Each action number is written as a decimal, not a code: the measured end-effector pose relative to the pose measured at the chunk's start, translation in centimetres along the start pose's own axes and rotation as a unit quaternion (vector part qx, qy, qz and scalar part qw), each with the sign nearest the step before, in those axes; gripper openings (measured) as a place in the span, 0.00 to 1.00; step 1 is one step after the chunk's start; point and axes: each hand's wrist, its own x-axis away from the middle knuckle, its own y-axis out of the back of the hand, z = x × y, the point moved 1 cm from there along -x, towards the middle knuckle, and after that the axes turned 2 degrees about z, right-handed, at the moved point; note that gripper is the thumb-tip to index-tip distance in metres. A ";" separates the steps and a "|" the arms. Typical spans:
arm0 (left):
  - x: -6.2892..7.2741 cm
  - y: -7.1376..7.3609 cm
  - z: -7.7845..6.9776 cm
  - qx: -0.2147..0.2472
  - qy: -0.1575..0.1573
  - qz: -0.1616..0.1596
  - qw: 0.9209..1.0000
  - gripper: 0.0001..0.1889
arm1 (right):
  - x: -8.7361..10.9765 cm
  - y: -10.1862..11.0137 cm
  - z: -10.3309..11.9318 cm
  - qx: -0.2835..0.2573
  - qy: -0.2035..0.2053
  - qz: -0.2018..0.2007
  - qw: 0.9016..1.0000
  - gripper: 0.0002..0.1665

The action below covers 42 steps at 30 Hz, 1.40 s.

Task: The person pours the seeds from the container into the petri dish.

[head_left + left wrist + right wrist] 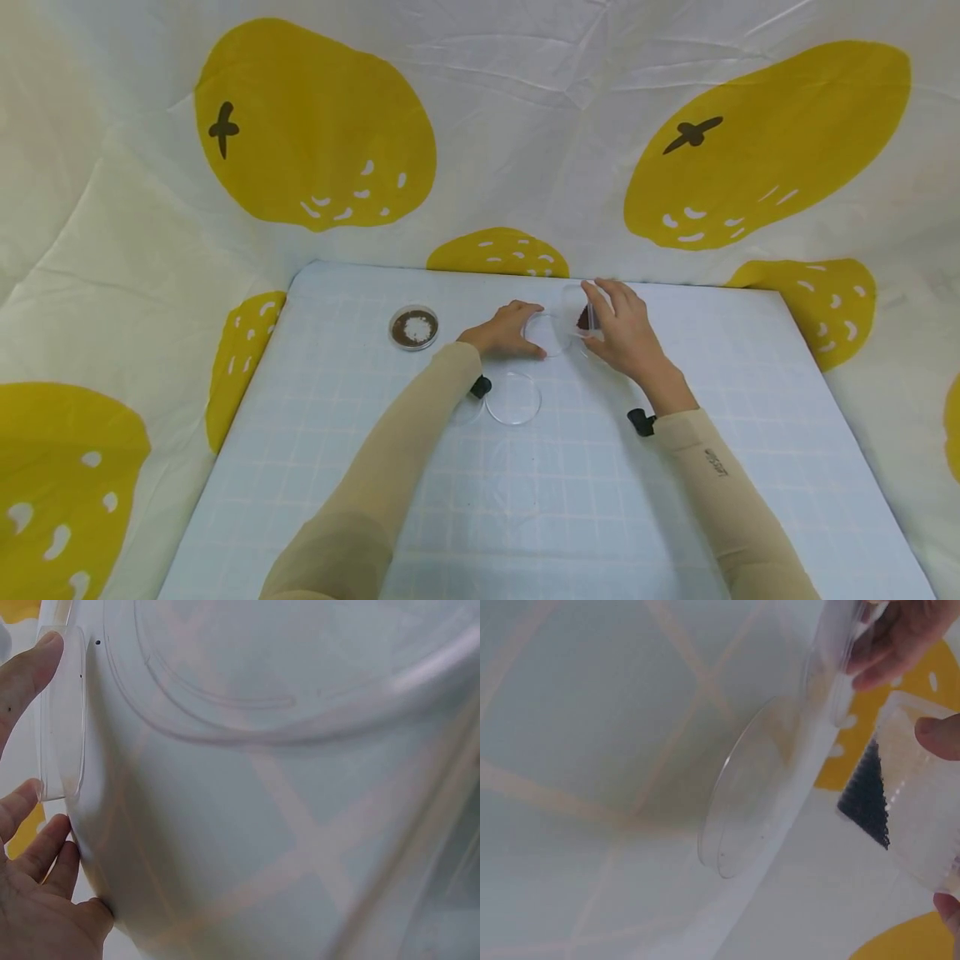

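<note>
Between the thumb and fingers of my left hand (pixel 510 329) a clear round petri dish (pixel 550 335) is held by its side, down by the table. The left wrist view shows the thumb against this dish (pixel 64 712). My right hand (pixel 626 333) grips a clear plastic container (pixel 922 810), tilted and raised above the table. Dark fine grains (pixel 868 799) are gathered in the container's lower corner. Close by, another clear dish (pixel 750 795) rests on the table in the right wrist view. The far ends of some right fingers are hidden.
To the left stands a petri dish of brown grains with a white middle (pixel 414 327). Nearer me lies a clear round dish or lid (pixel 513 422), beside another partly hidden by the left sleeve (pixel 467 418). A lemon-patterned cloth (pixel 525 167) hangs behind the table (pixel 570 500).
</note>
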 end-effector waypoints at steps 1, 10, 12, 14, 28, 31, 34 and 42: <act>0.0 0.0 0.0 0.000 0.001 0.001 1.000 0.49 | -0.1 -0.1 0.1 0.003 0.004 0.001 1.000 0.60; 0.0 0.0 -0.1 -0.010 -0.002 -0.002 1.000 0.49 | -0.6 -0.4 0.5 0.019 0.043 -0.015 0.999 0.59; 0.0 0.0 -0.2 -0.014 0.001 -0.002 1.000 0.49 | -0.8 -0.5 0.5 0.020 0.049 -0.017 0.998 0.59; 0.1 0.1 -0.2 -0.015 0.005 -0.002 1.000 0.49 | -0.8 -0.5 0.5 0.021 0.054 -0.017 0.998 0.60; 0.3 0.0 -0.3 -0.007 0.015 0.004 1.000 0.49 | -1.1 -0.7 0.9 0.043 0.052 0.003 0.998 0.59; 0.3 0.0 -0.3 -0.005 0.016 0.003 1.000 0.49 | -1.1 -0.8 0.9 0.044 0.051 0.005 0.998 0.59; 0.4 0.0 -0.4 -0.003 0.016 0.003 1.000 0.49 | -1.1 -0.8 0.9 0.047 0.051 0.007 0.998 0.59; 0.3 0.0 -0.1 -0.005 0.014 -0.001 1.000 0.49 | -1.1 -0.8 1.0 0.054 0.059 0.003 0.997 0.60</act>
